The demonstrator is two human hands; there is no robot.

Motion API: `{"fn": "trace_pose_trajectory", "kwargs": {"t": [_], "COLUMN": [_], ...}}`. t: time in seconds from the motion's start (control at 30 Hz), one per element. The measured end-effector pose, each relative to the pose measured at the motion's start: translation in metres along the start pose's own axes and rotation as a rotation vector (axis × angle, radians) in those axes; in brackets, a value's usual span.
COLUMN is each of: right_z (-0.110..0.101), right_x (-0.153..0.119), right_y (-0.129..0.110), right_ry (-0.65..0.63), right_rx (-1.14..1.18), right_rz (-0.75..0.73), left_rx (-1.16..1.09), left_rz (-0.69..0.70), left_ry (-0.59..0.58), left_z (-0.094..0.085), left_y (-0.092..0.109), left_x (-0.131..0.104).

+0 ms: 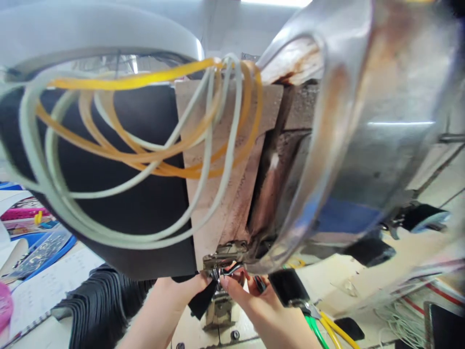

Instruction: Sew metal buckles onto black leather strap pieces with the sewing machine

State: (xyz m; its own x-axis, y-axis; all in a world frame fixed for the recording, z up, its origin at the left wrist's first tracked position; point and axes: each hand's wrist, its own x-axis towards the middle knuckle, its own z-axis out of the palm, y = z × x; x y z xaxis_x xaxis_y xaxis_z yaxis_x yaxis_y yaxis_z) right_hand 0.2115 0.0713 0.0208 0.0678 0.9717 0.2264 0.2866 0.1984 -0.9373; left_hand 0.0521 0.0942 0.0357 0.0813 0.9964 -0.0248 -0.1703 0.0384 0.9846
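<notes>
Low in the middle of the head view, my left hand [170, 298] is closed on a short black strip [202, 299], with its thumb at the metal work point of a press [218, 261]. My right hand [259, 303] comes in from the other side, thumb and fingers pinched together beside a small shiny metal piece [234, 267]. What sits between those right fingers is partly hidden. Something dark [259, 283] shows among them. Below both hands stands the lower metal block [222, 310] of the press.
Pale and orange tubes [145, 157] loop before a black panel [145, 213]. A large curved metal housing [363, 160] fills the right. Many black strips [100, 303] lie stacked at left, near a tray of small parts [41, 254]. Green and yellow handles [321, 329] lie at lower right.
</notes>
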Motion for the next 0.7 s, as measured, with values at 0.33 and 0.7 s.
{"fn": "trace_pose_trajectory", "kwargs": {"t": [0.33, 0.7], "right_z": [0.006, 0.024], "right_x": [-0.025, -0.092], "right_y": [0.001, 0.051], "right_ry": [0.043, -0.073], "right_rx": [0.118, -0.015], "right_rz": [-0.129, -0.154], "left_rx": [-0.065, -0.094], "left_rz": [-0.083, -0.258], "left_ry": [0.027, 0.225], "left_z": [-0.012, -0.032], "left_y": [-0.013, -0.090], "left_x": [-0.030, -0.092]}}
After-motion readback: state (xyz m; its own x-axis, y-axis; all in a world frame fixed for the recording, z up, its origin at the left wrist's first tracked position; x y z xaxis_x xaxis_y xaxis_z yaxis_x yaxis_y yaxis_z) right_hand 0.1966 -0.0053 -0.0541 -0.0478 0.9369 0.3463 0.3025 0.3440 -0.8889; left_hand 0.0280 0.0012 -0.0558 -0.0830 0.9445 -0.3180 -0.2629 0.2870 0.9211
